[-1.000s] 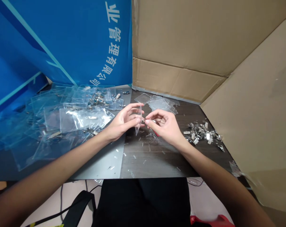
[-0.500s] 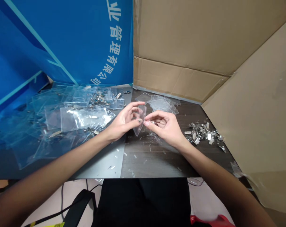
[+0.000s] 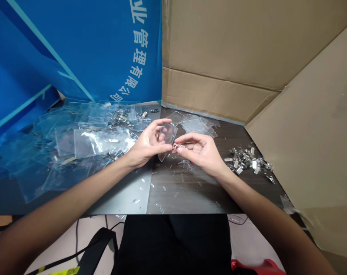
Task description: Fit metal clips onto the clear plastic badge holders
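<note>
My left hand [image 3: 150,143] is closed on a clear plastic badge holder [image 3: 168,133], which it keeps tilted above the table. At the holder's edge, my right hand [image 3: 198,149] pinches a small metal badge clip [image 3: 176,146] between thumb and forefinger. The left thumb tip touches the same spot, where a round snap shows. Whether the snap is fastened is too small to tell. Behind the hands lies a loose stack of clear holders [image 3: 195,124]. A heap of metal clips [image 3: 248,162] sits to the right.
A wide pile of clear holders [image 3: 96,143], several with clips, covers the left of the table. Small clear plastic scraps [image 3: 187,165] lie under and in front of my hands. Cardboard panels [image 3: 219,46] stand behind and to the right; a blue banner [image 3: 76,49] hangs behind the left.
The badge holder has turned so more of its face shows, and its lower end has moved left. The clip in my right hand now meets my left thumb at the holder's edge.
</note>
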`<state>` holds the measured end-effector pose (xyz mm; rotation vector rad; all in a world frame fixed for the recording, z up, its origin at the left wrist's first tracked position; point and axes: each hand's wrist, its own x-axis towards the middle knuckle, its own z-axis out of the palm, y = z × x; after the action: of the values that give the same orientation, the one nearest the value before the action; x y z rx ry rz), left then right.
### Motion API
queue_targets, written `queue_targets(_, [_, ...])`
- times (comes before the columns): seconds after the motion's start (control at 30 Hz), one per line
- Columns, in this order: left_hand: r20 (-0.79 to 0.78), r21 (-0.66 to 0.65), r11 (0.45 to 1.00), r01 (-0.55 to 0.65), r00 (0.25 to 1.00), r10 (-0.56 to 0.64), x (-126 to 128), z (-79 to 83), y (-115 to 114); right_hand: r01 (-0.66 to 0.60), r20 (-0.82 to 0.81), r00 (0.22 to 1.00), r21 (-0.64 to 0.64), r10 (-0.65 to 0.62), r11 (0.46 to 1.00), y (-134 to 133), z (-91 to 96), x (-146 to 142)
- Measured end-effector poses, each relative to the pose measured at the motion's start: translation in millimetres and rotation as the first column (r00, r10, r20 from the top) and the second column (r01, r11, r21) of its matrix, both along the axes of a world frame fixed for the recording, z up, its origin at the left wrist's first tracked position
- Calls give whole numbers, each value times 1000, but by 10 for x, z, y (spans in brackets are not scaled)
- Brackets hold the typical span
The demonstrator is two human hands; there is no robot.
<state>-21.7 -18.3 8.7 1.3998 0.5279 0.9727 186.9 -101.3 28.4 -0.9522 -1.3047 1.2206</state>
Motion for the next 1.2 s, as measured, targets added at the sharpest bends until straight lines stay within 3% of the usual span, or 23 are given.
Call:
queue_targets(0.23, [-1,30,996,-84,996,84,22,-51,15,-13,-50,999,-23,12,1000,-23,-18,-16])
queue_targets(0.47, [-47,98,984,-152,987,157,38,-31,-9,94,7,996,-48,-94,994,18,-70,-17])
queue_targets(0.7, [-45,54,997,-56,997,59,31,-47,-17,61,78,995,17,-62,998,91,-100,8])
queue_targets(0.97, [-60,107,994,-5,998,11,13,-37,15,34,145,988,68,-43,997,112,-101,-6])
queue_targets(1.2, [-120,159,986,-57,990,76,-20,106,50,15,67,998,10,-16,1000,201,-92,21])
